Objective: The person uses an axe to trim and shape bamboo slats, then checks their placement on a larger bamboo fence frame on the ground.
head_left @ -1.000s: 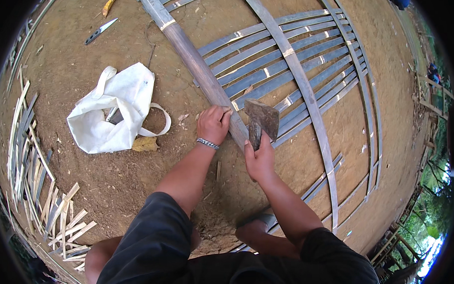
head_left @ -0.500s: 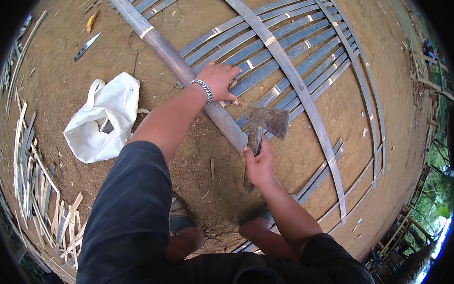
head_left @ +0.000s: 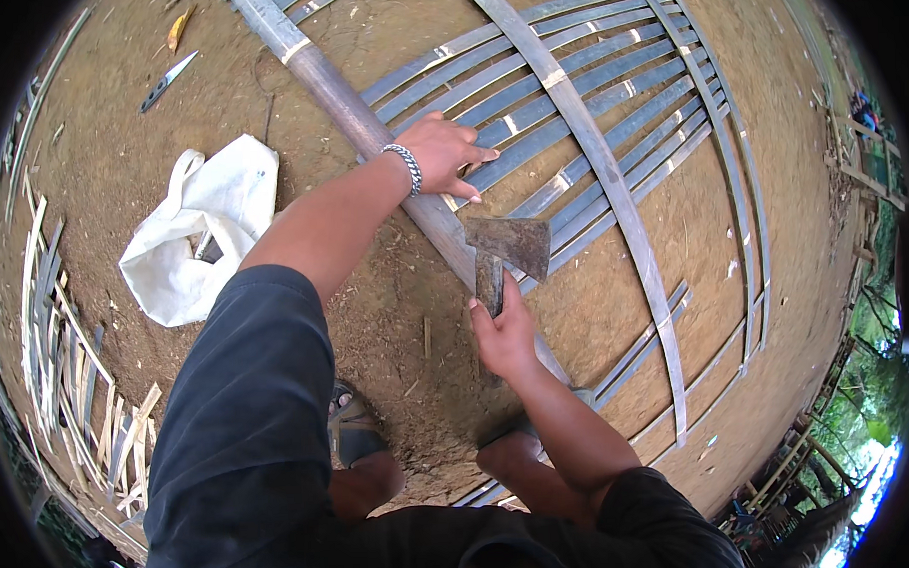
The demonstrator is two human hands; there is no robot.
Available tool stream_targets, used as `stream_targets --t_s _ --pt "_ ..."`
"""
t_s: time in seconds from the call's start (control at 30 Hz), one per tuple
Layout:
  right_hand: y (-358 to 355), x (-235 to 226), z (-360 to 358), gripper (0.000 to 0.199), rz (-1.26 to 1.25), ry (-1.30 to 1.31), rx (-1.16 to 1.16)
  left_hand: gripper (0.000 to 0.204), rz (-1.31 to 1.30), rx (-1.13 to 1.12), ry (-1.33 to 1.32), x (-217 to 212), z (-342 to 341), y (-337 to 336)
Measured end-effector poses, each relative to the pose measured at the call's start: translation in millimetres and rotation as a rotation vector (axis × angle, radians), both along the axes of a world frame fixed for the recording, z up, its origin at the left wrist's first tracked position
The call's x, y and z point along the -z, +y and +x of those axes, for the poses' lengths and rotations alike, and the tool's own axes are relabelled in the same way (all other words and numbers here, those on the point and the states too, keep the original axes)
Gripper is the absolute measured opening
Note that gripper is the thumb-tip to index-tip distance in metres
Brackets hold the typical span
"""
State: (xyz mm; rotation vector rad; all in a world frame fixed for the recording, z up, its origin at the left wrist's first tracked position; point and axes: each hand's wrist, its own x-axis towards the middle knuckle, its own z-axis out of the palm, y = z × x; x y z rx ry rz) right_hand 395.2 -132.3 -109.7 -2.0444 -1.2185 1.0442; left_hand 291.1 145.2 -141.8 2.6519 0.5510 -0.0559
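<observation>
Two hands: left hand [head_left: 448,156] flat on bamboo pole [head_left: 353,105], right hand [head_left: 503,334] clenched around hatchet [head_left: 508,250].

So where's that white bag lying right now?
The white bag lies on the dirt at the left of the head view, beyond the left arm, between the bamboo pole and the split strips at the left edge.

Even, soft daylight on the dirt ground [head_left: 149,144]; shadows faint and diffuse. Centre sharp. Strong fisheye bending toward the black circular rim; lower-right edge overexposed.
</observation>
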Motion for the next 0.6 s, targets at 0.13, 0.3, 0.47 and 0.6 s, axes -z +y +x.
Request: stream_targets --t_s 0.13,0.3,0.47,0.6 --pt "-2 4 -3 0.058 -0.083 0.151 0.073 0.071 0.027 0.004 -0.017 5 1 0" --pt "-1 0 -5 0.065 -0.129 0.148 0.059 0.072 0.027 0.001 -0.026 5 2 1" --pt "12 -20 -11 0.065 -0.109 0.015 0.010 0.068 0.021 0.013 -0.027 4 1 2" --pt "20 -35 -16 0.057 -0.180 -0.057 -0.018 0.059 0.002 0.083 -0.032 5 -3 7"
